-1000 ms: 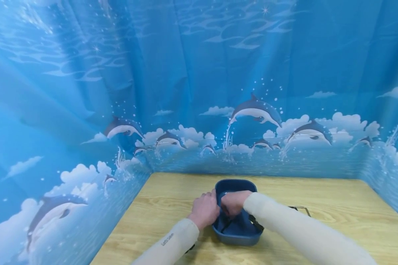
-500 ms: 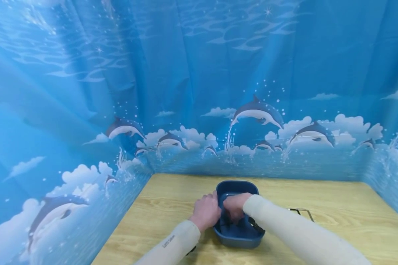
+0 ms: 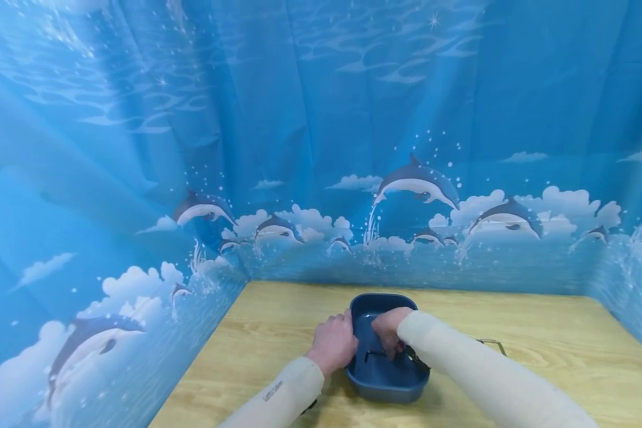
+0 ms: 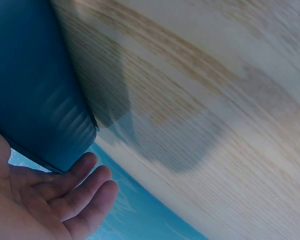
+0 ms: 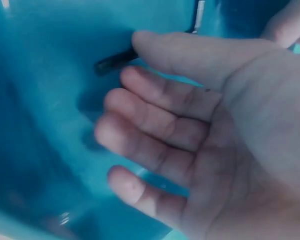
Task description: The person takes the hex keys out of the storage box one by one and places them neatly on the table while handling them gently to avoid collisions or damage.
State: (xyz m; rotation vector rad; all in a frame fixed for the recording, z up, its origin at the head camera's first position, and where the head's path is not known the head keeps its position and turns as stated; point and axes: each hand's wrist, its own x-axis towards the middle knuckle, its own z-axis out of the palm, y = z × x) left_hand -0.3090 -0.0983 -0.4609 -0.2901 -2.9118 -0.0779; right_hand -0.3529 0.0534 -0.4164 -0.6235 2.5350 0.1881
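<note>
A deep dark-blue plastic bin [image 3: 387, 393] with rounded corners stands on the wooden table. My left hand [image 3: 334, 341] grips its left rim; in the left wrist view three fingers [image 4: 80, 192] lie loosely along the outer wall. Inside the bin, my right hand [image 3: 390, 333] reaches low toward the floor. Its thumb and forefinger pinch a thin black L-shaped hex key [image 5: 112, 62], whose bent end [image 3: 367, 356] points left in the head view. The other right fingers are loosely bent. Part of the hex key is hidden by the thumb.
On the table [image 3: 556, 327], right of the bin, a thin dark metal frame [image 3: 493, 343] shows partly behind the right sleeve [image 3: 481, 362]. A blue curtain [image 3: 321, 148] printed with dolphins hangs behind and beside the table.
My right hand has shifted right inside the bin, and the hex key has turned from slanting to lying nearly crosswise. The left hand keeps its grip on the rim.
</note>
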